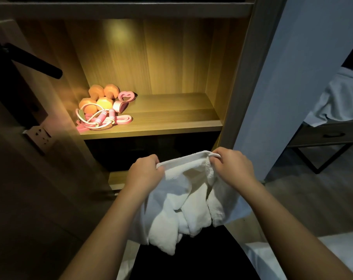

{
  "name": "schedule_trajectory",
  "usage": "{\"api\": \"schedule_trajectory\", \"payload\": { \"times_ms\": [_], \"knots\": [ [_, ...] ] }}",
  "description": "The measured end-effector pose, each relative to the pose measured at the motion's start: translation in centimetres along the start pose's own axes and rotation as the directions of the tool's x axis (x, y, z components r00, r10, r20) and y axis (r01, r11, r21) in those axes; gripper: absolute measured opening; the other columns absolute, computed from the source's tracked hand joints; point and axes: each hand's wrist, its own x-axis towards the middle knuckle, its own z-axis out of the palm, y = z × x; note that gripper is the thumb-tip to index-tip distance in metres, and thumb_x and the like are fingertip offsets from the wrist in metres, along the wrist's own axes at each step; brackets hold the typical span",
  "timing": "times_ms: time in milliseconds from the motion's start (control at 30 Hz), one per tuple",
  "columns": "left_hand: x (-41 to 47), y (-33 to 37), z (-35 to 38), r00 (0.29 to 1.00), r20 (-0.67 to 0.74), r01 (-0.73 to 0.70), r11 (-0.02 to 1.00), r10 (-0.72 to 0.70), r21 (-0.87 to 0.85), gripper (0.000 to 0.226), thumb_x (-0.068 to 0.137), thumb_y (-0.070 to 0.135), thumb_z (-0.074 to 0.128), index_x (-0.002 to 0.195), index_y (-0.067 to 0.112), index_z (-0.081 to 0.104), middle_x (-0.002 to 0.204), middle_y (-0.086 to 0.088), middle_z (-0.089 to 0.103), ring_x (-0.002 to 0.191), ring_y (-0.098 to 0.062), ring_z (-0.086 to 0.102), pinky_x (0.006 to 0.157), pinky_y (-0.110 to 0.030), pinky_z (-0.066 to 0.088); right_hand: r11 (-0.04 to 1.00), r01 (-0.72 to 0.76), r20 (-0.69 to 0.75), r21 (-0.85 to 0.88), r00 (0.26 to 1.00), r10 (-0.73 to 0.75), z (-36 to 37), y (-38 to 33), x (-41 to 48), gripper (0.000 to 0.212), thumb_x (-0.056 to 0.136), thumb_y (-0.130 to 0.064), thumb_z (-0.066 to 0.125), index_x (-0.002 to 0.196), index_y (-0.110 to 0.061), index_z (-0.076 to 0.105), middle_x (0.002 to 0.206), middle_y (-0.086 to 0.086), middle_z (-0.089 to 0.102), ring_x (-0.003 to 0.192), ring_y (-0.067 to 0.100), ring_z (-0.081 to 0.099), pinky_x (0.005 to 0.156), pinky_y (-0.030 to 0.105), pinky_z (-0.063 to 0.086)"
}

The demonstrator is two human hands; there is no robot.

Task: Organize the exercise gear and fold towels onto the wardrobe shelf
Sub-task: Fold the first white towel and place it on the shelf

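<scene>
White towel [183, 201] hanging between both hands, left hand [146, 172] and right hand [230, 166] pinching its top edge, orange dumbbells [99, 97] and pink jump rope [99, 120] far left on lit wardrobe shelf [171, 118]

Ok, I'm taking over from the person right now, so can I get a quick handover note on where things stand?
Hands: left hand and right hand each pinch the top edge of the towel, which hangs unfolded.
Gear: dumbbells, skipping rope and pink bands lie at the left of the lit shelf.
Done: gear on shelf.
Left: fold the towel, then place it on the shelf.
</scene>
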Motion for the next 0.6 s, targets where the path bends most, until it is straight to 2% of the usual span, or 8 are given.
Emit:
{"api": "schedule_trajectory", "payload": {
  "times_ms": [133, 233, 300, 367, 400, 467, 533, 600],
  "knots": [
    [0.0, -0.3, -0.5, 0.996, -0.088, 0.005, 0.954, -0.033, -0.300, 0.018, 0.100, 0.017, 0.045, 0.094, 0.021, 0.062, 0.085, 0.002, 0.060, 0.075, -0.008, 0.052, 0.056, -0.021, 0.036, 0.999, -0.027, 0.036, 0.016, 0.999, 0.027, -0.1, -0.1, -0.2, 0.021, 0.097, -0.038, 0.047, 0.110, -0.031, 0.061, 0.087, -0.005, 0.063, 0.088, 0.021, 0.062, 0.061, 0.029, 0.038],
    [0.2, 1.2, -2.0, 0.990, -0.114, -0.113, 0.944, 0.081, -0.311, 0.019, 0.098, 0.016, 0.044, 0.095, 0.022, 0.062, 0.086, 0.002, 0.062, 0.080, -0.014, 0.057, 0.064, -0.029, 0.045, 0.981, 0.078, 0.083, 0.176, 0.992, -0.094, -0.3, -1.6, -0.6, 0.049, 0.092, -0.041, 0.055, 0.139, -0.039, 0.043, 0.096, -0.011, 0.065, 0.088, 0.015, 0.062, 0.070, 0.034, 0.051],
    [0.0, 2.6, -3.1, 0.978, -0.086, -0.205, 0.940, 0.188, -0.273, 0.019, 0.096, 0.016, 0.046, 0.096, 0.023, 0.063, 0.086, 0.001, 0.065, 0.082, -0.018, 0.060, 0.071, -0.037, 0.050, 0.942, 0.161, 0.096, 0.295, 0.976, -0.197, -0.4, -3.0, -0.9, 0.059, 0.089, -0.041, 0.060, 0.143, -0.045, 0.036, 0.091, -0.018, 0.062, 0.084, 0.009, 0.061, 0.072, 0.035, 0.053],
    [-0.1, 4.1, -4.3, 0.957, -0.084, -0.291, 0.928, 0.279, -0.231, 0.017, 0.094, 0.018, 0.048, 0.096, 0.024, 0.064, 0.084, -0.001, 0.066, 0.080, -0.022, 0.061, 0.073, -0.041, 0.051, 0.900, 0.216, 0.073, 0.379, 0.962, -0.261, -0.5, -4.1, -0.6, 0.046, 0.089, -0.035, 0.061, 0.132, -0.043, 0.049, 0.099, -0.018, 0.067, 0.089, 0.007, 0.063, 0.076, 0.035, 0.053],
    [-0.1, 4.7, -4.9, 0.945, -0.090, -0.326, 0.922, 0.314, -0.211, 0.016, 0.093, 0.020, 0.050, 0.096, 0.025, 0.065, 0.083, -0.001, 0.066, 0.079, -0.023, 0.060, 0.072, -0.041, 0.051, 0.890, 0.227, 0.039, 0.395, 0.964, -0.263, -0.6, -4.6, -0.3, 0.033, 0.089, -0.032, 0.060, 0.120, -0.041, 0.058, 0.097, -0.017, 0.068, 0.089, 0.006, 0.062, 0.074, 0.035, 0.052],
    [0.1, 5.7, -6.1, 0.927, -0.119, -0.372, 0.911, 0.356, -0.176, 0.014, 0.093, 0.023, 0.052, 0.097, 0.025, 0.065, 0.082, -0.003, 0.066, 0.078, -0.026, 0.060, 0.069, -0.040, 0.050, 0.894, 0.215, -0.057, 0.392, 0.976, -0.210, -1.1, -5.2, 0.4, 0.012, 0.088, -0.029, 0.057, 0.094, -0.038, 0.061, 0.081, -0.014, 0.065, 0.078, 0.006, 0.059, 0.060, 0.031, 0.045],
    [0.4, 6.1, -6.9, 0.915, -0.165, -0.390, 0.912, 0.368, -0.130, 0.013, 0.092, 0.021, 0.054, 0.098, 0.022, 0.065, 0.085, -0.007, 0.067, 0.080, -0.029, 0.059, 0.067, -0.039, 0.048, 0.911, 0.183, -0.147, 0.370, 0.980, -0.138, -2.0, -5.4, 1.1, 0.006, 0.088, -0.031, 0.055, 0.087, -0.034, 0.061, 0.070, -0.012, 0.060, 0.071, 0.011, 0.057, 0.053, 0.028, 0.036],
    [0.9, 6.1, -7.5, 0.904, -0.216, -0.388, 0.920, 0.368, -0.057, 0.014, 0.089, 0.015, 0.055, 0.099, 0.019, 0.064, 0.088, -0.008, 0.067, 0.083, -0.031, 0.059, 0.066, -0.039, 0.044, 0.923, 0.190, -0.254, 0.333, 0.962, -0.106, -3.1, -5.5, 1.7, 0.008, 0.089, -0.033, 0.055, 0.086, -0.028, 0.060, 0.069, -0.010, 0.059, 0.070, 0.018, 0.057, 0.053, 0.029, 0.034]
  ]
}}
